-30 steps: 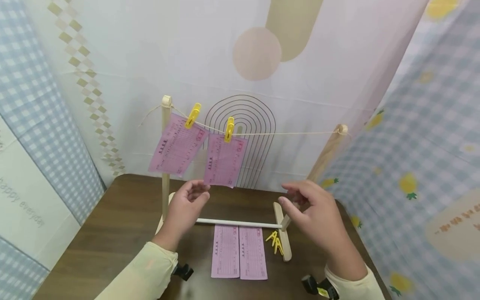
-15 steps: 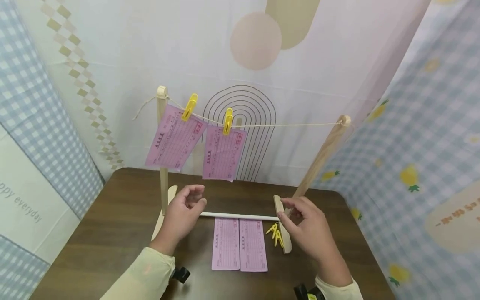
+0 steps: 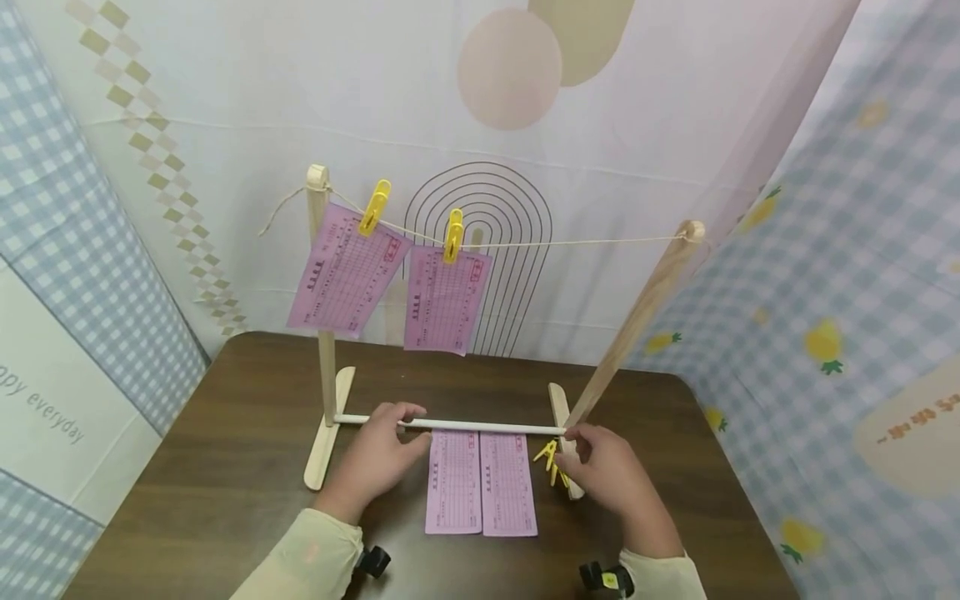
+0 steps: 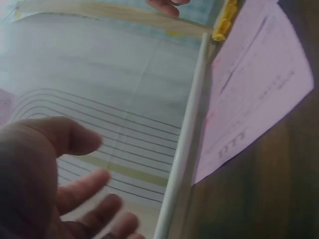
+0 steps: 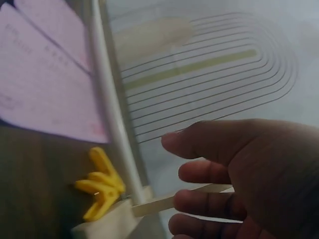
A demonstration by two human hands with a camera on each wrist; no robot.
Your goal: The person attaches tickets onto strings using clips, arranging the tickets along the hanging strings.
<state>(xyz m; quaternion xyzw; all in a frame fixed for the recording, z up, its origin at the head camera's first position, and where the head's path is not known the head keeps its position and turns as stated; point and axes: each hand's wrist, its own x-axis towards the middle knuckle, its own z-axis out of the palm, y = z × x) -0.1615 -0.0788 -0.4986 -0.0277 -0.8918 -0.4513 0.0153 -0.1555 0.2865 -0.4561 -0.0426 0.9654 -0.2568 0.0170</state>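
My left hand [image 3: 375, 458] hovers beside the white rod [image 3: 480, 427], its fingers loosely bent around nothing. Just left of it in the head view, two pink printed paper slips [image 3: 453, 496] lie side by side on the table. My right hand [image 3: 611, 471] is over the right foot of the wooden stand, close to yellow clothespins [image 3: 547, 452] that it partly covers. In the right wrist view, its thumb and fingers are apart from the clothespins [image 5: 102, 186]. Above, two more pink slips [image 3: 446, 304] hang from a string [image 3: 570, 242], each under a yellow clothespin [image 3: 453, 237].
A wooden post [image 3: 637, 321] leans outward on the right, and another post [image 3: 327, 379] rises on the left; the string runs between them. The left foot [image 3: 321, 454] sits on the dark table [image 3: 225, 467]. Patterned cloth hangs behind and at both sides.
Both hands have moved lower in relation to the stand: the left inward toward the flat slips, the right inward to the clothespins. The head view has tilted slightly downward, then upward contents shift.
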